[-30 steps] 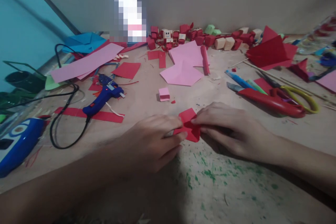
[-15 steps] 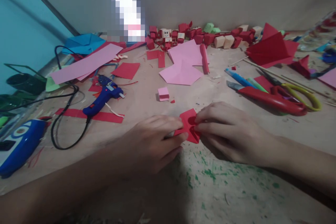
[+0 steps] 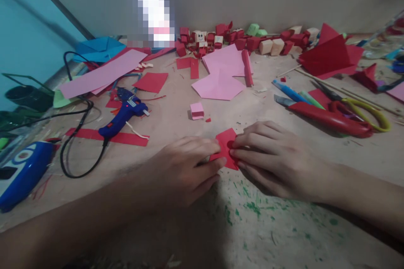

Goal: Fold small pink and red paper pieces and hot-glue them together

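Observation:
A small folded piece of red paper [image 3: 226,143] lies low over the table between my two hands. My left hand [image 3: 189,164] grips its left edge, thumb and fingers closed on it. From the right, my right hand [image 3: 268,157] presses its fingertips onto the paper's right side, the fingers close together. The paper's outer edges are hidden under the fingers. Just beyond the hands sits a small pink paper box [image 3: 197,111], with a red scrap [image 3: 208,120] beside it.
A blue glue gun [image 3: 123,113] with a black cord rests at left, near a blue-and-white tool [image 3: 25,172]. A red box cutter [image 3: 328,117] and yellow-handled scissors [image 3: 383,119] lie at right. Pink paper [image 3: 219,86] and several small paper cubes [image 3: 246,42] are behind.
My right hand's fingers have slid slightly left and flattened further over the red paper. My left hand keeps its hold. The view has shifted a little.

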`<state>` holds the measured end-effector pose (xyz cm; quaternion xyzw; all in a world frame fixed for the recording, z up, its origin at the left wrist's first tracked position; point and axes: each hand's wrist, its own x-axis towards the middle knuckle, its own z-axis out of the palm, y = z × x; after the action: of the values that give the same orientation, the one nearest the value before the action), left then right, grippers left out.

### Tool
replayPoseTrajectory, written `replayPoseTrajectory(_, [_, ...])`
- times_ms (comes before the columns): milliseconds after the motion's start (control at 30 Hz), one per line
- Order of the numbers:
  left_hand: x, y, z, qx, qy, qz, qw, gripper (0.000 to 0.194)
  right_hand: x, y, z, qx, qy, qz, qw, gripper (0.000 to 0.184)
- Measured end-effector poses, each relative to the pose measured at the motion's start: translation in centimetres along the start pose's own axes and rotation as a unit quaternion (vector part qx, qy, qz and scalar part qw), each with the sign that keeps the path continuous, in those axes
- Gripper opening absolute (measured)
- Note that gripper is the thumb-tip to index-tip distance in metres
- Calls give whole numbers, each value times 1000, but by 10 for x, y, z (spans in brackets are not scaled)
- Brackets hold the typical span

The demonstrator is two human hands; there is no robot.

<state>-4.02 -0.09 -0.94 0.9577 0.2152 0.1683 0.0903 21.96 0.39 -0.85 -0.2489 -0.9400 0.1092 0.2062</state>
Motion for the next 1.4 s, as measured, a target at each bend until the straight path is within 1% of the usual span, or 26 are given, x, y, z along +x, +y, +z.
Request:
replayPoseTrajectory(300, [0, 2, 1, -19, 1, 3, 1000, 19, -1, 0, 2, -17, 0, -2, 1000, 20])
replayPoseTrajectory(567, [0, 3, 1, -12, 11, 13, 1000, 17, 0, 0, 2, -23, -3, 0, 1000, 24])
replayPoseTrajectory(733, [0, 2, 0, -19, 0, 18, 1000, 19, 0, 0, 2, -23, -9, 3, 1000, 20])
replayPoseTrajectory(867, [-1, 2, 1, -5, -13, 34, 999, 27, 0, 0, 4, -21, -5, 3, 1000, 23])
replayPoseTrajectory(1033, [-2, 2, 4, 16, -36, 28, 999, 36, 0, 0, 4, -15, 2, 0, 1000, 24])
replayPoseTrajectory(1233, [-2, 1, 4, 29, -59, 32, 997, 36, 0, -1, -3, 17, 21, -6, 1000, 19])
replayPoseTrajectory(1400, [-3, 0, 3, 26, -60, 42, 997, 33, -1, 0, -5, 31, 2, -18, 999, 14])
